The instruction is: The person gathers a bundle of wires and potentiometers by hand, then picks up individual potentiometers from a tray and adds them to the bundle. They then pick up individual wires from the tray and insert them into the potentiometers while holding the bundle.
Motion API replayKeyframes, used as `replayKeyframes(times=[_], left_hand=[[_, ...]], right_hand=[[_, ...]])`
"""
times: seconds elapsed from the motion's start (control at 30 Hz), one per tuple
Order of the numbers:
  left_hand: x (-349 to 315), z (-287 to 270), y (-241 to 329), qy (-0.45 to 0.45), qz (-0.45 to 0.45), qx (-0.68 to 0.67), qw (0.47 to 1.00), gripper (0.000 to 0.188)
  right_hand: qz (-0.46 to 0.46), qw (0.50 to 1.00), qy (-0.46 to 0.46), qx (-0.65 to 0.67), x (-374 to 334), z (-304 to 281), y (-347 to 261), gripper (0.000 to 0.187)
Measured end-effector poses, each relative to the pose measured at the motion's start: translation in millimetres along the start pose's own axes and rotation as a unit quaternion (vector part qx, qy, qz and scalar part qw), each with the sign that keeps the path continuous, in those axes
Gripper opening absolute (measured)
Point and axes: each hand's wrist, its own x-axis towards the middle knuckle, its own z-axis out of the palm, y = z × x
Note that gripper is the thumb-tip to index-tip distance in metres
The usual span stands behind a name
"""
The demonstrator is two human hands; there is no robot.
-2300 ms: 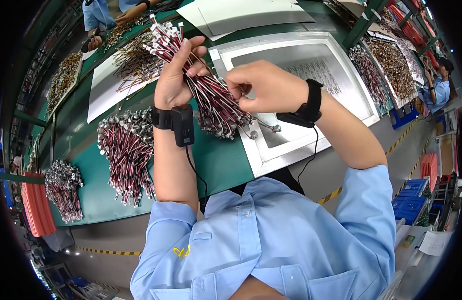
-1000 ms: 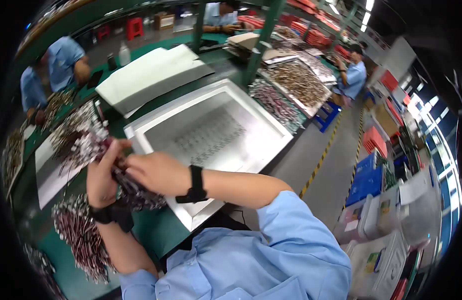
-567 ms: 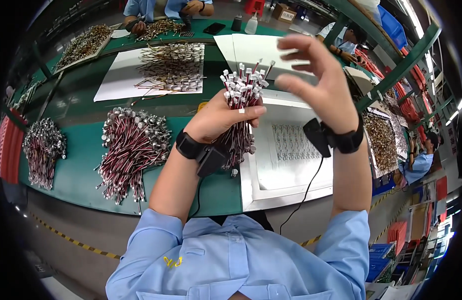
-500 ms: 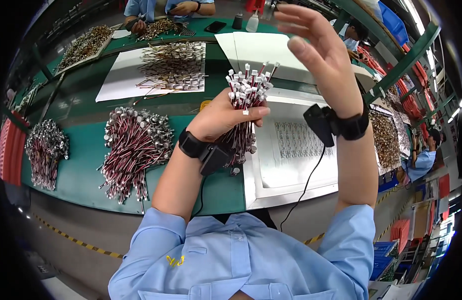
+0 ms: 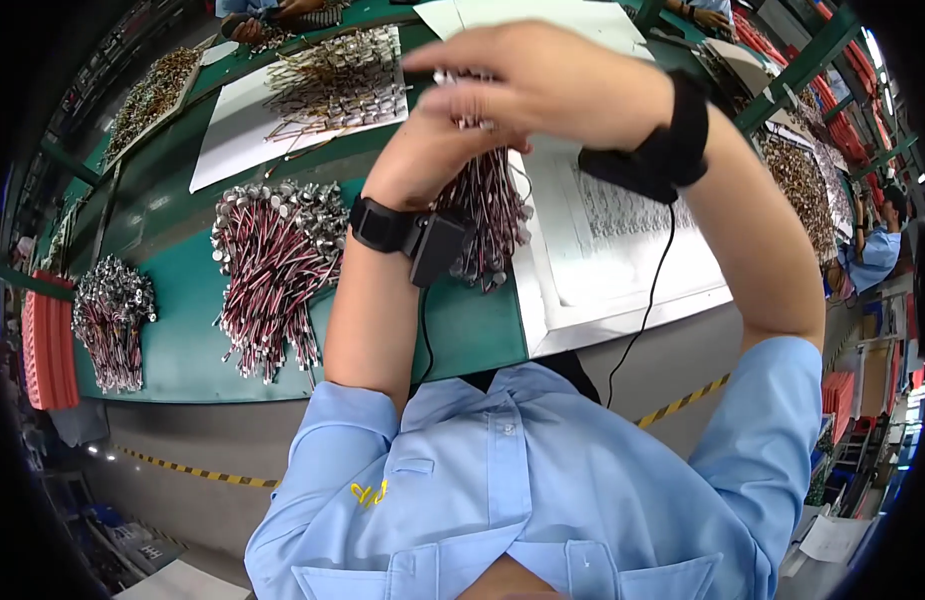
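My left hand is closed around a bundle of red-and-black wire leads. Their round silver ends hang below it, and small white connectors stick up at the top. Above them is my right hand, palm down, its fingers stretched out flat over the connectors and hiding most of them. Whether its palm presses on the connector tips I cannot tell. A large heap of similar leads lies on the green table to the left, with a smaller heap farther left.
Beyond my hands, more wired parts lie on a white sheet. A silver-framed panel with small printed rows occupies the right side. Red stacked trays stand at the left edge. A co-worker's hands show across the table.
My right hand has swung down and left, from raised beside the bundle to over its connectors. My left hand still grips the leads. The whole view has shifted slightly.
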Motion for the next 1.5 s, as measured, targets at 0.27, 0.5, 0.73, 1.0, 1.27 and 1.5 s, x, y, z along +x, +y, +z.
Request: replayKeyframes(times=[0.27, 0.5, 0.73, 1.0, 1.27, 1.5], left_hand=[[-7.0, -9.9, 15.4, 0.074, 0.031, -0.014, 0.997, 0.017], [-18.2, -22.0, 40.9, 0.102, 0.089, -0.038, 0.99, 0.016], [-17.7, -26.2, 37.5, 0.168, 0.117, -0.079, 0.976, 0.015], [-11.7, -51.4, 31.0, 0.26, 0.127, -0.146, 0.946, 0.015], [-13.4, -48.6, 27.8, 0.251, 0.121, -0.095, 0.956, 0.012], [-7.1, -12.1, 27.3, 0.154, 0.038, -0.044, 0.986, 0.015]], right_hand=[[0.055, 0.989, 0.087, 0.107, -8.8, -4.2, -13.1, 0.045], [0.384, 0.889, -0.141, 0.206, -101.7, 50.0, -37.7, 0.034], [0.29, 0.95, -0.029, 0.114, -113.9, 131.1, -46.5, 0.027], [0.446, 0.825, -0.139, 0.318, -179.6, 42.1, -14.9, 0.037], [0.543, 0.777, 0.166, 0.271, -217.5, -19.8, 6.6, 0.039], [0.351, 0.913, 0.091, 0.189, -103.6, 25.6, -27.4, 0.037]])
